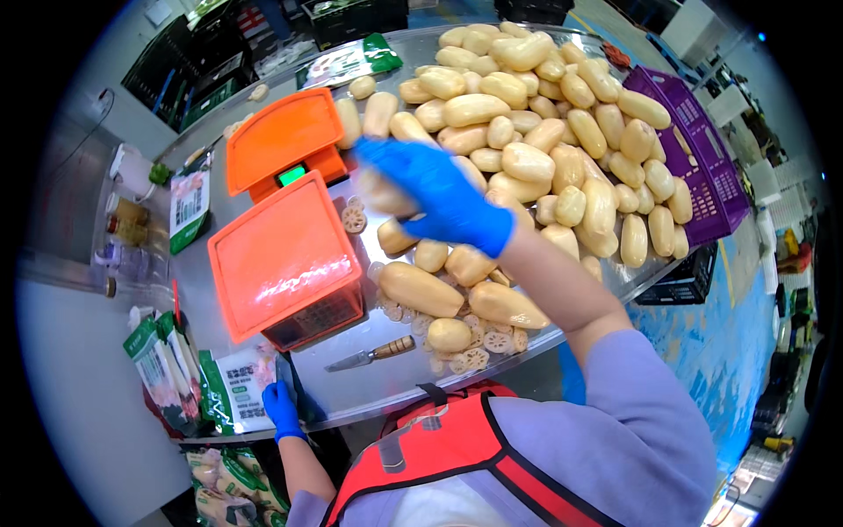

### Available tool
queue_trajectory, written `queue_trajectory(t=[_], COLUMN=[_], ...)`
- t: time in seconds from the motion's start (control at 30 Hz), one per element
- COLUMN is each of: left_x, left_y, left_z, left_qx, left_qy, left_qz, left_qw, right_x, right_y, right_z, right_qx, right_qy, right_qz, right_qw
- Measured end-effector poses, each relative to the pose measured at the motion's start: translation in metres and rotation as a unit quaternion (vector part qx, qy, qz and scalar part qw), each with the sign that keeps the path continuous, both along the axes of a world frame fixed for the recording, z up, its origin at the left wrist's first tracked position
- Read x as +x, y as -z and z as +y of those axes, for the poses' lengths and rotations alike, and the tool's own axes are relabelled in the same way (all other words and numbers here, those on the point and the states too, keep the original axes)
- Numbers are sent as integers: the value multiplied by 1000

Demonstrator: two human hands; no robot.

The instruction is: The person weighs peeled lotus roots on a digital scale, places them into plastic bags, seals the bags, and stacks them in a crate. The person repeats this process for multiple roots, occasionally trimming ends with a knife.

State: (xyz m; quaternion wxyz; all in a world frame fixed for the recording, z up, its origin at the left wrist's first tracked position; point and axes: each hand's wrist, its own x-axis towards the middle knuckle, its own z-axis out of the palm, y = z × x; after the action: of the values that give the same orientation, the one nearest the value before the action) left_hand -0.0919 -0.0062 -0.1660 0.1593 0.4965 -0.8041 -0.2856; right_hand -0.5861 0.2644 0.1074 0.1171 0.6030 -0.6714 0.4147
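Observation:
My right hand (435, 197), in a blue glove, grips a peeled lotus root section (382, 192) beside the two orange-topped scales (286, 141). The grip is blurred. My left hand (283, 407), also gloved in blue, is at the edge of a green and white printed plastic bag (240, 388) on the near left of the steel table; its fingers are partly hidden. A knife with a wooden handle (388, 348) lies on the table between my hands. Peeled lotus roots (474, 109) form a large heap at the right, and thin lotus root slices (475, 359) lie under and beside several of them.
A purple plastic crate (711, 158) stands tilted at the heap's right side. An orange-lidded box (283, 257) sits left of the knife. More printed bags (161, 369) stand at the table's left edge, near jars (128, 211). Filled bags (230, 487) lie below the table edge.

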Motion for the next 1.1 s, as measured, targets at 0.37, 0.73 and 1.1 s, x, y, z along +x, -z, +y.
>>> queue_trajectory(t=[0.37,0.73,1.1], left_x=[-9,13,7], left_y=[-18,-27,-33], left_z=[30,30,23], left_qx=[64,73,66], left_qy=[0,15,-10], left_qz=[83,127,153], left_qw=[994,989,986], right_x=[159,38,-160], right_y=[72,93,132], right_z=[-241,-76,60], right_qx=[261,31,140], right_qy=[-94,38,274], right_qz=[201,-132,26], right_qw=[939,990,951])
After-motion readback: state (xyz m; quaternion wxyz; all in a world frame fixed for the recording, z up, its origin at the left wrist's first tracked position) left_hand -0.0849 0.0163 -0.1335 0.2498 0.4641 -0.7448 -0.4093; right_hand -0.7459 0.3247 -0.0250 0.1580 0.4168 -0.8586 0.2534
